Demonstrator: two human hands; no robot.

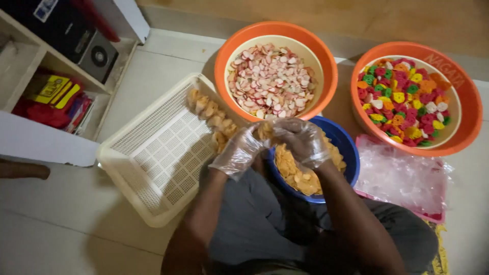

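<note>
Both gloved hands, left hand (238,152) and right hand (304,141), are meeting over the blue bowl (348,147) of yellow crackers (298,173), fingers pinching a small cracker stack (264,130) between them, beside the white mesh tray (158,153) on the floor.

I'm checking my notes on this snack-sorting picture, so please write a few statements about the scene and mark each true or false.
1. Both hands wear clear plastic gloves. True: the left hand and right hand are both gloved.
2. The blue bowl holds pink and white pieces. False: it holds yellow-orange chips; the pink and white pieces are in an orange basin.
3. The white mesh tray has a row of chips along its far edge. True.
4. The multicoloured pieces lie in the white tray. False: they fill the right orange basin.
</note>
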